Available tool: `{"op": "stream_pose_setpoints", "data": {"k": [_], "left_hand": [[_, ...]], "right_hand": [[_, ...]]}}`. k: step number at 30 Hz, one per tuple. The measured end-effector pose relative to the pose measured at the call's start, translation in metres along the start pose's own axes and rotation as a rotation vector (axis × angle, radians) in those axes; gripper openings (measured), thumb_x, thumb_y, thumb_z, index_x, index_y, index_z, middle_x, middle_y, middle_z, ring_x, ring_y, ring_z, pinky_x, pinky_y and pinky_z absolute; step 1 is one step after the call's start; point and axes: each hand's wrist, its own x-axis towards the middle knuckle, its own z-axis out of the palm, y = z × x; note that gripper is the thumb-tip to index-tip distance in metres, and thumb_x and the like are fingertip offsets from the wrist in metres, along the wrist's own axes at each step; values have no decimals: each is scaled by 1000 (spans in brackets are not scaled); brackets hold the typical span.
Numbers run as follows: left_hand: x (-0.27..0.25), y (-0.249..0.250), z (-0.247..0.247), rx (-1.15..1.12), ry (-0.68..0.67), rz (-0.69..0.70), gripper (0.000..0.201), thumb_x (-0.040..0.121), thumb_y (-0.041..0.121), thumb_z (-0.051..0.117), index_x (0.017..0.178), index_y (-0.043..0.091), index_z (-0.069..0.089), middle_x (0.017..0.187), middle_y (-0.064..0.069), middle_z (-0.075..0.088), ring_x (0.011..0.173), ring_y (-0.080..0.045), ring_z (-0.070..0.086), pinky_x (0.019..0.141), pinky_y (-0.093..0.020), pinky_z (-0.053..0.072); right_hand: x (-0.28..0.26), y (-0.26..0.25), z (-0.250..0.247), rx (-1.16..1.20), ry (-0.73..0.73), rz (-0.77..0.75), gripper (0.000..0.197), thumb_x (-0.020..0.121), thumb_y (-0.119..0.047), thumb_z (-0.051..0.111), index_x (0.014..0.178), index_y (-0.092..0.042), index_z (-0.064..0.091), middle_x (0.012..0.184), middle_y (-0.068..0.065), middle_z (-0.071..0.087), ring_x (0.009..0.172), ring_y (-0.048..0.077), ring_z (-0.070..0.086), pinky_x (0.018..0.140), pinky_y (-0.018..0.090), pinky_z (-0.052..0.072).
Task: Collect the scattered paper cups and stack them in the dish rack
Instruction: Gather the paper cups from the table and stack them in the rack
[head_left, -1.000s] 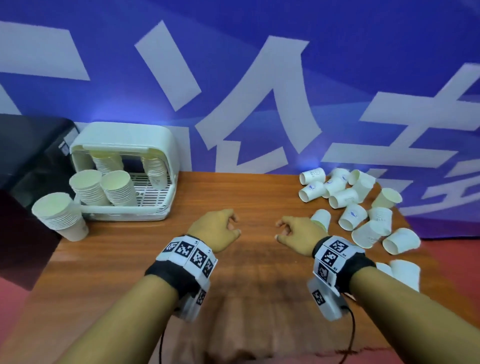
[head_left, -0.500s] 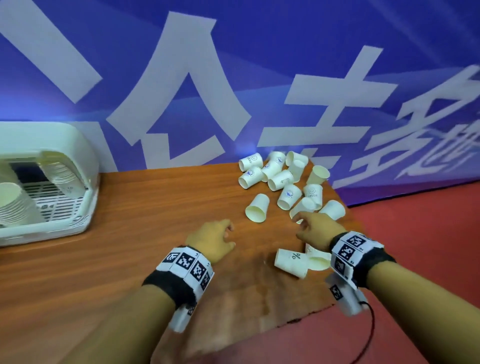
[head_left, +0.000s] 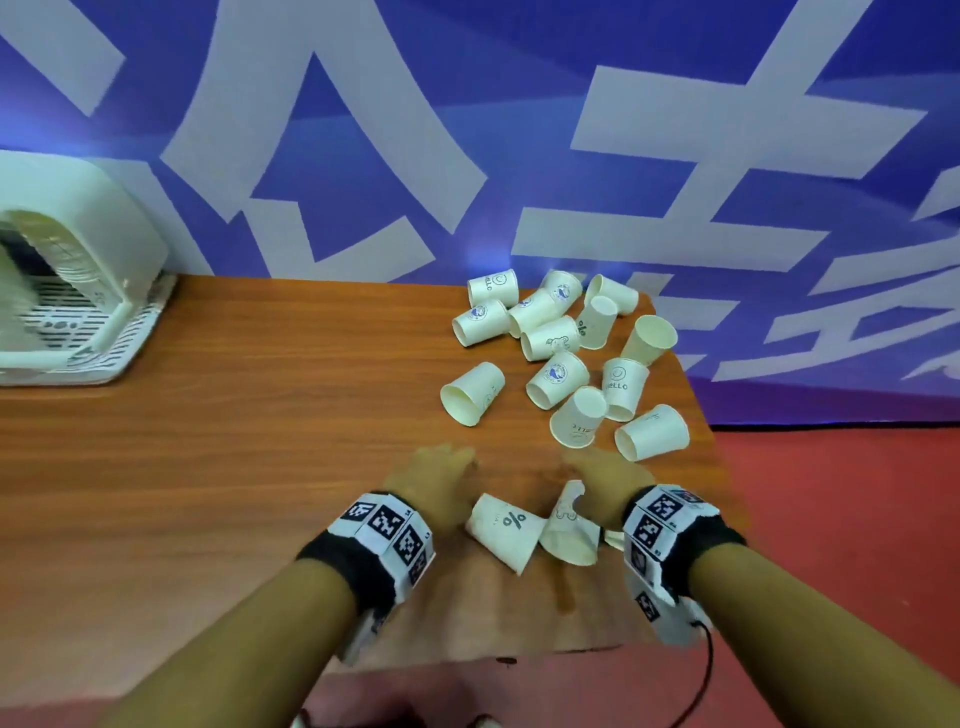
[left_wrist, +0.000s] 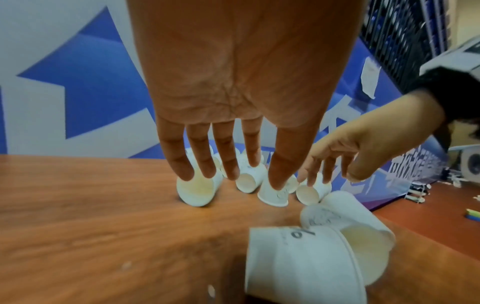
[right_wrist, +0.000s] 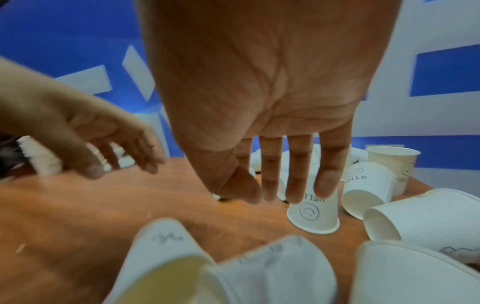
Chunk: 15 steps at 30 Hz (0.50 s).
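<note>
Head view, from the left: the dish rack (head_left: 78, 291) sits at the table's (head_left: 234, 467) far left edge against the blue banner (head_left: 363, 104), with what looks like a stack of cups just visible inside, though blurred; well apart from it, the left hand (head_left: 434, 480) hangs palm-down over bare wood, fingers straight and slightly spread, holding nothing and touching nothing that I can see; the left wrist view confirms it, the fingers (left_wrist: 202, 156) reaching out above the table toward the loose cups. Just right of that hand lies a cup marked % (head_left: 506, 525) on its side, touching a second tipped cup (head_left: 569, 530) beside it; the right hand (head_left: 608, 480) hovers over that second cup, likewise released, fingers extended and lightly parted; from the right wrist view its fingertips (right_wrist: 296, 191) stand above an upside-down HELLO cup (right_wrist: 313, 214), and I cannot tell whether they touch it. Beyond both hands the scattered cups (head_left: 561, 338) crowd the table's far right corner, most on their sides, a few upright or inverted, several touching; one cup (head_left: 472, 392) lies apart on the left of the heap, mouth toward me.
</note>
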Motion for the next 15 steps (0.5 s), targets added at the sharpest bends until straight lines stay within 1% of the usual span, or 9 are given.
{"op": "stream_pose_setpoints", "data": {"k": [1,3,4,6,9,10,12,15], "left_hand": [[6,9,10,25,-19,-22,39,84,29,60,120,25,47,125,2,49,117,-22,48,96,-39,45],[16,24,29,69,-83,-50,54,82,28,63,131,25,40,131,0,43,123,-25,42,99,-38,41],[20,30,36,91,-108,-60,62,81,29,65,135,27,36,135,0,40,126,-26,38,102,-38,38],[25,41,48,140,-133,-72,71,80,32,69,140,30,32,139,-1,35,131,-26,30,106,-40,32],[31,53,62,226,-164,-58,82,76,30,73,144,34,27,145,-1,27,139,-27,17,114,-45,21],[33,56,65,241,-162,-59,83,76,30,73,144,35,27,146,-1,26,140,-27,16,115,-46,19],[35,60,72,248,-141,-63,82,75,33,72,144,37,27,148,2,26,140,-27,16,114,-47,18],[36,67,75,241,-131,-67,73,81,37,66,144,35,29,151,2,25,140,-27,17,113,-48,20]], "right_hand": [[3,8,6,-84,-14,-37,50,85,-17,56,132,-28,44,132,1,49,120,23,48,96,36,45],[9,21,18,-237,-38,-122,70,80,-19,65,141,-34,34,138,-1,38,127,23,39,102,37,38],[12,25,22,-283,-50,-157,77,78,-21,68,143,-36,30,142,-1,33,130,23,34,105,38,33],[18,33,31,-311,-57,-217,85,76,-24,71,145,-39,24,149,-1,24,136,24,25,108,40,25],[24,40,41,-335,-57,-294,88,76,-29,74,146,-40,21,157,0,10,142,25,14,112,42,19],[26,42,44,-339,-56,-310,88,77,-31,74,146,-40,21,158,0,7,143,25,12,112,43,18],[31,44,49,-325,-49,-334,86,77,-33,73,146,-39,22,159,-1,5,144,25,10,112,44,18],[35,48,56,-301,-23,-353,80,78,-32,70,144,-39,26,158,-4,9,143,23,12,110,43,20]]}}
